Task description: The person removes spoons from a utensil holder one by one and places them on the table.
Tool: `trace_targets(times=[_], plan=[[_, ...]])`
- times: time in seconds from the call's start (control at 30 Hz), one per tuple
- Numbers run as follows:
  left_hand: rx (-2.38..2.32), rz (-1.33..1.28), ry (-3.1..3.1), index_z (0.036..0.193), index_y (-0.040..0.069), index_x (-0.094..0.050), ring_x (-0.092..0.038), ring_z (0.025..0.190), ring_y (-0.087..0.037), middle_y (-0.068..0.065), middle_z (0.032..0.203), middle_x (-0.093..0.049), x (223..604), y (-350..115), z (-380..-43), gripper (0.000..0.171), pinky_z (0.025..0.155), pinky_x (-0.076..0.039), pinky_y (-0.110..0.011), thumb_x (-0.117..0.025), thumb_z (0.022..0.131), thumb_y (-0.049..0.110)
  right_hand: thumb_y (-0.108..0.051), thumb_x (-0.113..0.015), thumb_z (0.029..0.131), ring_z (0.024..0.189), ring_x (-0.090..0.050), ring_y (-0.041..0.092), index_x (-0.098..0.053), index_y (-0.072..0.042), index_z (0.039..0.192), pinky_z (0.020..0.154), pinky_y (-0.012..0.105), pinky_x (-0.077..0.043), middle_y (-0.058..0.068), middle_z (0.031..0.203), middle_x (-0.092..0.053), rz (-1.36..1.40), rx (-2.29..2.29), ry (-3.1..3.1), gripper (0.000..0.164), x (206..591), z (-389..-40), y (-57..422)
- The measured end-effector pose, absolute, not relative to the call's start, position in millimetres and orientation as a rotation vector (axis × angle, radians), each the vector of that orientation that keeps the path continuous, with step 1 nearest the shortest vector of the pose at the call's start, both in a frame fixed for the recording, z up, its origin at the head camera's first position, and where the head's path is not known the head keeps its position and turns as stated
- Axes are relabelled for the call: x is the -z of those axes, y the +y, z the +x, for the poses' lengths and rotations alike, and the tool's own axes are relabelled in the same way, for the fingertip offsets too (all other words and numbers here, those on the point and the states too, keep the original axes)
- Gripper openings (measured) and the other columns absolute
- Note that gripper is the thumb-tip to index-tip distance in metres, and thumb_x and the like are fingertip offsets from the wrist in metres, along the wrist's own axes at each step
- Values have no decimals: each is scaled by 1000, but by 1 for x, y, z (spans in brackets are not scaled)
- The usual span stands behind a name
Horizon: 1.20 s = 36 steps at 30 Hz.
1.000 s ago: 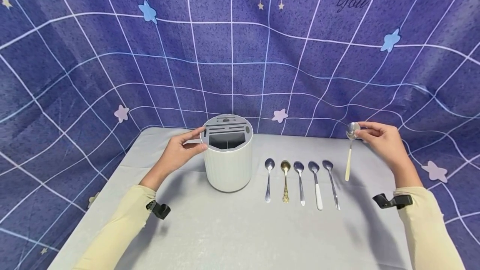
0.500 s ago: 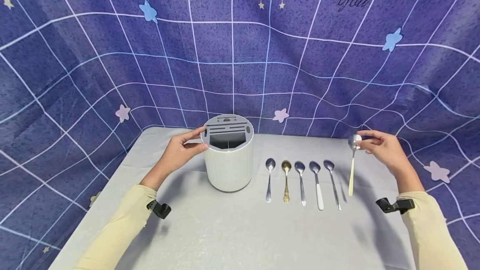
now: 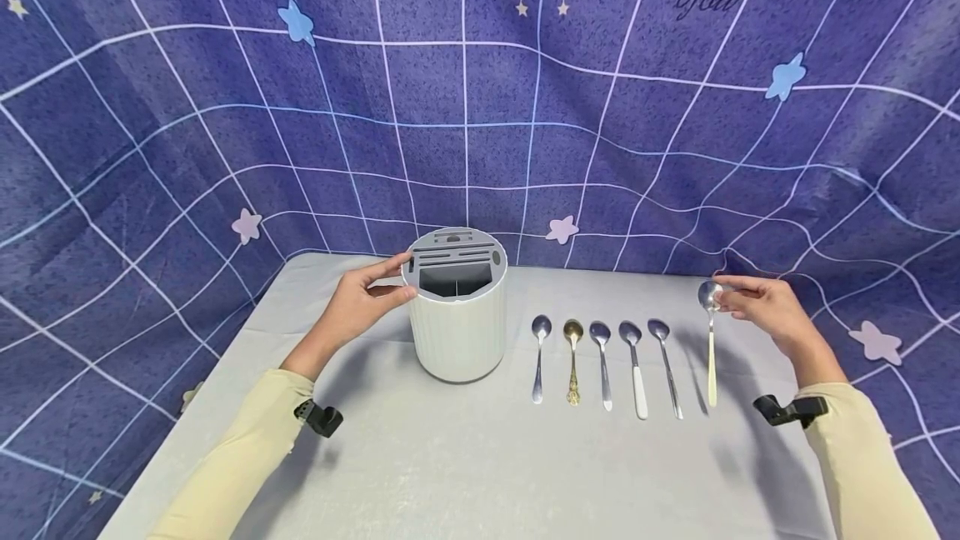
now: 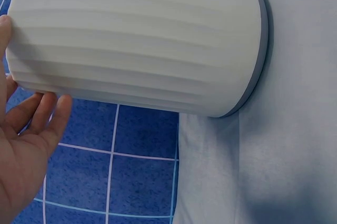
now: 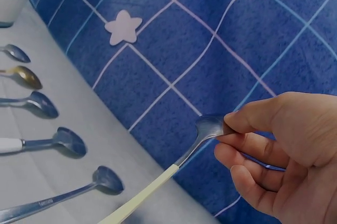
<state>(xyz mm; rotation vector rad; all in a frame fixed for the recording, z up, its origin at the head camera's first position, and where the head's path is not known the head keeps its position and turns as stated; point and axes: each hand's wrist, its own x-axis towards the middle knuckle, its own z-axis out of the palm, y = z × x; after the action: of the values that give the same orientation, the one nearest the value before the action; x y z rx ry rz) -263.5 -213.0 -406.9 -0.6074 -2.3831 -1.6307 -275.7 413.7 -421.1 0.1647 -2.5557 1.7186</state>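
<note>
My right hand [image 3: 768, 312] pinches a spoon with a pale yellow handle [image 3: 712, 365] by its bowl, between thumb and fingers. The spoon hangs nearly upright, handle down; whether its tip meets the table I cannot tell. At the white ribbed cutlery holder [image 3: 459, 340], my left hand [image 3: 360, 298] holds the left side of the rim, thumb in front and index finger behind. The holder's grey top has slots and a larger divided opening. In the right wrist view, the pinched spoon bowl [image 5: 209, 126] sits at my fingertips.
Several spoons lie in a row between holder and right hand: a silver spoon [image 3: 537, 361], a gold spoon [image 3: 573, 361], another silver spoon [image 3: 602, 365], a white-handled spoon [image 3: 637, 377] and a slim silver spoon [image 3: 667, 369]. A blue patterned curtain [image 3: 480, 140] hangs behind the pale table [image 3: 480, 473].
My right hand has come down toward the table with the yellow-handled spoon, which now hangs lower and slightly further right. My left hand and the holder have stayed put.
</note>
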Motion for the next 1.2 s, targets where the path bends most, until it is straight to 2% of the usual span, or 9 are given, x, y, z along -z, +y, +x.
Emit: trace_targets(times=[0.13, 0.43, 0.7, 0.8, 0.97, 1.2], plan=[[1620, -598, -2396, 145, 9, -59, -56, 130, -31, -11, 150, -54, 406, -213, -263, 56, 96, -58, -22, -78, 93, 16, -7, -67, 99, 80, -71, 0, -77, -19, 119, 70, 15, -60, -16, 89, -76, 146, -1748, -2581, 26, 428, -277, 416], [1633, -601, -2391, 144, 9, -59, -55, 131, -32, -10, 150, -55, 404, -213, -261, 56, 97, -58, -23, -79, 92, 17, -6, -67, 98, 79, -70, 1, -76, -12, 120, 69, 16, -61, -14, 87, -76, 129, -1714, -2646, 25, 443, -279, 414], [1639, -593, -2406, 145, 11, -59, -55, 131, -30, -7, 150, -55, 405, -214, -261, 57, 97, -58, -23, -79, 92, 19, -7, -69, 97, 77, -69, 0, -75, -12, 121, 67, 17, -60, -13, 85, -76, 86, -1692, -2683, 25, 458, -282, 416], [1635, -594, -2410, 145, 11, -59, -55, 131, -29, -7, 150, -55, 405, -214, -261, 57, 97, -58, -23, -79, 92, 19, -9, -69, 97, 77, -69, -1, -72, -2, 125, 68, 18, -60, -16, 85, -75, 61, -1670, -2683, 29, 464, -283, 415], [1632, -600, -2400, 145, 12, -60, -55, 131, -30, -8, 150, -55, 405, -214, -261, 57, 97, -58, -23, -79, 92, 18, -12, -68, 98, 77, -69, -1, -54, 16, 135, 70, 20, -62, -22, 88, -72, 3, -1680, -2658, 48, 475, -285, 411], [1637, -609, -2384, 144, 9, -60, -56, 130, -31, -11, 150, -55, 406, -214, -263, 56, 97, -58, -23, -79, 92, 15, -13, -70, 98, 80, -69, 0, -50, 19, 137, 70, 21, -62, -22, 87, -71, -78, -1775, -2589, 53, 488, -285, 406]])
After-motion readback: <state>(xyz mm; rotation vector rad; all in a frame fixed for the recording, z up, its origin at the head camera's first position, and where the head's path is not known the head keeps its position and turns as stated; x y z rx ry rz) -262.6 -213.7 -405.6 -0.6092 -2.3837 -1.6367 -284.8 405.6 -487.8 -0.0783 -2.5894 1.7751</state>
